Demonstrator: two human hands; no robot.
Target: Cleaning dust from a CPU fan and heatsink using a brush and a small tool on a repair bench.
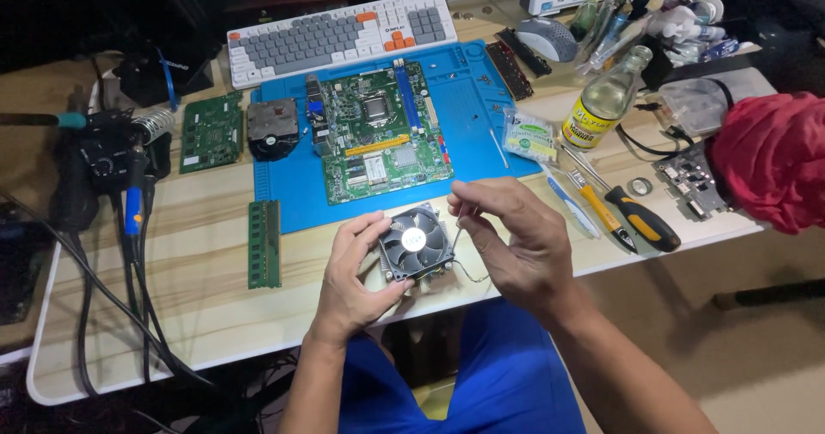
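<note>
Cooler fan (416, 243) sat at bench (215, 305) front edge, just off blue mat (468, 133). Left hand (357, 275) gripped fan's side; right hand (516, 241) pinched thin fan wire (471, 271). Advice: kept heatsink level, wire slack, fingers off blades.

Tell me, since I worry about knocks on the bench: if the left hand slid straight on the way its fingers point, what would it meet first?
The left hand points up and right, so it would probably meet the cooler fan it already grips, then the right hand. Depth is hard to judge.
</note>
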